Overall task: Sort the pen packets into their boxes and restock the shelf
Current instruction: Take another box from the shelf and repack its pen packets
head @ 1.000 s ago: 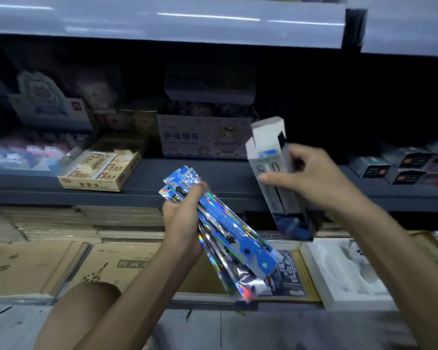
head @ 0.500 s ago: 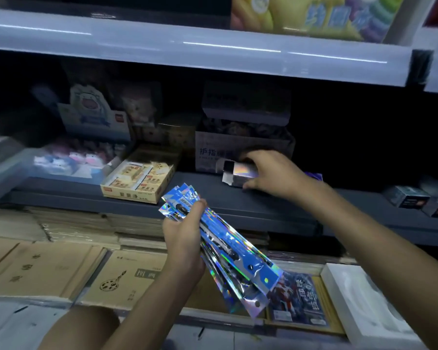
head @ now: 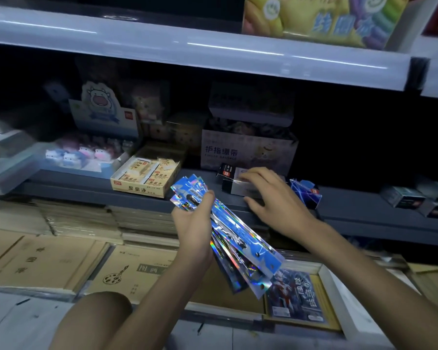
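Note:
My left hand [head: 195,231] grips a fanned bundle of blue holographic pen packets [head: 240,241], held slanting down to the right in front of the dark shelf [head: 86,195]. A silver-and-black pen box [head: 232,186] lies on its side on that shelf, in front of the finger-bandage carton. Over the box's right part my right hand [head: 271,198] is spread, fingers straight and relaxed, fingertips on its top. Just right of this hand lies a blue pen box [head: 307,194], partly hidden by it.
An open eraser carton [head: 144,178] and a finger-bandage carton [head: 248,150] stand on the shelf. Dark small boxes [head: 412,198] sit at the far right. Below lie stacked brown notebooks [head: 48,261], a card pack [head: 296,296] and a white tray [head: 352,296].
My right hand brought the silver box from upright in the air down onto the shelf, laid it flat and loosened its hold. The left hand kept the packets still.

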The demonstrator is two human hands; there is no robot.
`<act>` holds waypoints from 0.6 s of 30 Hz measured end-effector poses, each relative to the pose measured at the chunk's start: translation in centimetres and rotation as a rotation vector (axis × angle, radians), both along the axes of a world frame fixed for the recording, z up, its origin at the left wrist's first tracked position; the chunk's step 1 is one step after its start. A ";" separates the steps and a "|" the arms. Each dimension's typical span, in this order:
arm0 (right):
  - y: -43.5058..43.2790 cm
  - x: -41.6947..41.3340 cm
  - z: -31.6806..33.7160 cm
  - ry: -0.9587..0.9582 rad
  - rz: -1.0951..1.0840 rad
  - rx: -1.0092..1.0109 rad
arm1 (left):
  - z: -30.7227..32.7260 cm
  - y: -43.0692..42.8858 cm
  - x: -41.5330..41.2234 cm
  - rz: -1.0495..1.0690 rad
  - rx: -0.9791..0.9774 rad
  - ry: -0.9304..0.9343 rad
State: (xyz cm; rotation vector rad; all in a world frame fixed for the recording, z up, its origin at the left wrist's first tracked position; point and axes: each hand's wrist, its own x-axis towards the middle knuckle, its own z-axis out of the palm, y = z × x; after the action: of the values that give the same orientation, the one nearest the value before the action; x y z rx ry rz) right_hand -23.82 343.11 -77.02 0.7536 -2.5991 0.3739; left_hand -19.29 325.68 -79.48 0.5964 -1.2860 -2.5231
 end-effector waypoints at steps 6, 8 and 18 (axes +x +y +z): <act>-0.3 5.6 2.2 -0.116 -0.119 -0.480 | 0.0 0.1 0.0 0.012 -0.013 0.003; -1.2 8.6 2.7 -0.374 -0.148 -0.521 | 0.1 0.3 0.1 0.012 -0.018 0.029; -4.3 10.0 -3.0 -0.769 -0.158 -0.514 | -0.1 2.0 2.5 -0.086 0.015 0.017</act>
State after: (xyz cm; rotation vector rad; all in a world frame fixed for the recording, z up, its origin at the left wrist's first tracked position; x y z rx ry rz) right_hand -13.85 338.79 -79.97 0.2323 -2.9739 1.4473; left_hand -16.78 327.69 -79.62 0.5327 -1.3143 -2.6031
